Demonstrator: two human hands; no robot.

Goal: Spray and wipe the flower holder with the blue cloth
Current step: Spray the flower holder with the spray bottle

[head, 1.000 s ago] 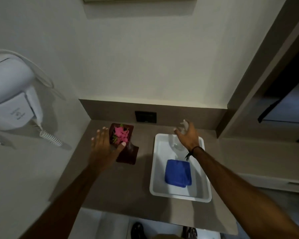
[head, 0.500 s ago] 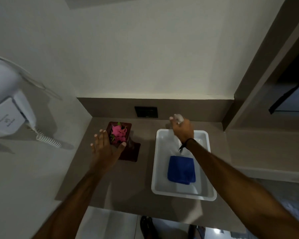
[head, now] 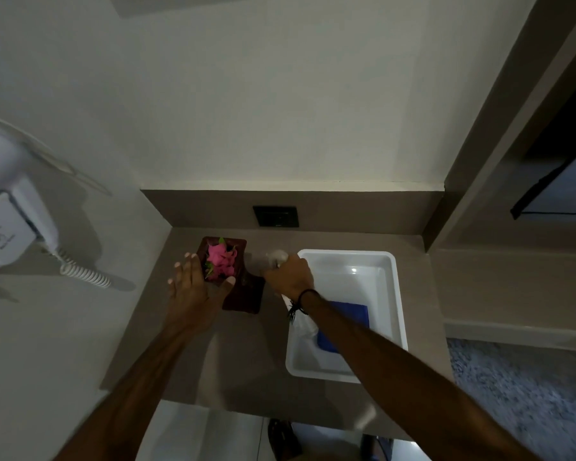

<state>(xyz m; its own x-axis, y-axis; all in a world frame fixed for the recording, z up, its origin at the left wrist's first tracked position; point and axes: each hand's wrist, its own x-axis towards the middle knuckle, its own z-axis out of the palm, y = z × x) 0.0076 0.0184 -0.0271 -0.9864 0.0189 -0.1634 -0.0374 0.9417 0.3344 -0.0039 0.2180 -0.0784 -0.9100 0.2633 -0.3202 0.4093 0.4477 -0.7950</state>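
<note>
The flower holder (head: 243, 296) is a dark brown dish with pink flowers (head: 222, 262) in it, standing on the counter's back left. My left hand (head: 193, 291) rests against its left side, fingers spread, thumb across its front. My right hand (head: 290, 276) is closed around a clear spray bottle (head: 276, 256), its white head pointing left at the holder. The bottle's body is mostly hidden by the hand. The blue cloth (head: 348, 316) lies folded in the white tray (head: 393, 304), partly covered by my right forearm.
A grey counter (head: 246, 361) fills a corner niche, with a dark wall socket (head: 276, 216) on the backsplash. A white wall-mounted hair dryer (head: 10, 224) with a coiled cord hangs at the left. A brown door frame (head: 499, 128) stands at the right. Shoes show below the counter edge.
My right hand lifted the spray bottle out of the tray and carried it left, to just beside the flower holder. My left hand stayed on the holder.
</note>
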